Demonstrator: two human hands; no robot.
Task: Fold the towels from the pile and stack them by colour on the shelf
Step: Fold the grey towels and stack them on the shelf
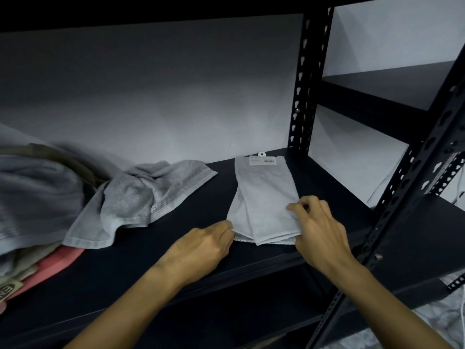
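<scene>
A light grey towel (pixel 264 197), folded into a long strip with a barcode tag at its far end, lies on the dark shelf board (pixel 176 248). My left hand (pixel 201 248) pinches its near left corner. My right hand (pixel 319 227) grips its near right edge, fingers curled over the cloth. A darker grey towel (pixel 141 197) lies crumpled to the left. Further left sits the pile (pixel 32 197) of grey, olive and pink towels.
A black perforated upright (pixel 304 96) stands behind the folded towel, and another (pixel 402 197) rises at the front right. A second shelf unit (pixel 390 89) stands to the right. The wall behind is pale.
</scene>
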